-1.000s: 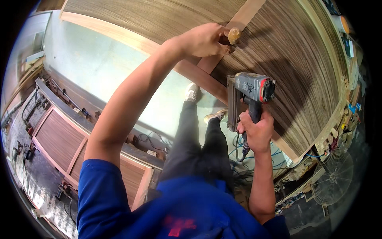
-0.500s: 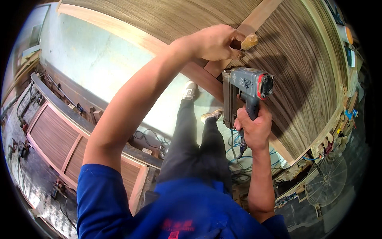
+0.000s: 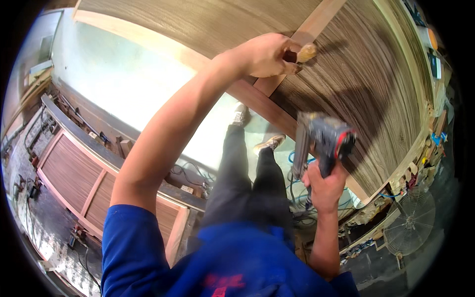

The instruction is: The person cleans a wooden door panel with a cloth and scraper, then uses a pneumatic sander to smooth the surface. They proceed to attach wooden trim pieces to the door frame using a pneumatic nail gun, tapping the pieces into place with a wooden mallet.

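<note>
My right hand [image 3: 325, 187] is wrapped around the handle of a dark grey nail gun [image 3: 326, 136] with a red ring at one end. The nail gun is blurred and is over the near edge of a wood-grain panel [image 3: 376, 99]. My left hand [image 3: 272, 55] reaches across the panel beside a pale wooden crosspiece [image 3: 316, 24], its fingers curled together. An amber-coloured lump [image 3: 307, 52] shows at its fingertips. Whether the hand grips this lump or it covers a finger, I cannot tell.
A pale wooden rail [image 3: 143, 34] edges the panel. On my left a second framed panel [image 3: 74, 168] lies low. Cables and hoses [image 3: 297, 198] trail on the floor near my feet. A round wire fan guard [image 3: 409, 222] stands at the right, below wood scraps.
My right hand has drawn the nail gun toward me and slightly right, away from my left hand. My left hand stays in almost the same place on the panel.
</note>
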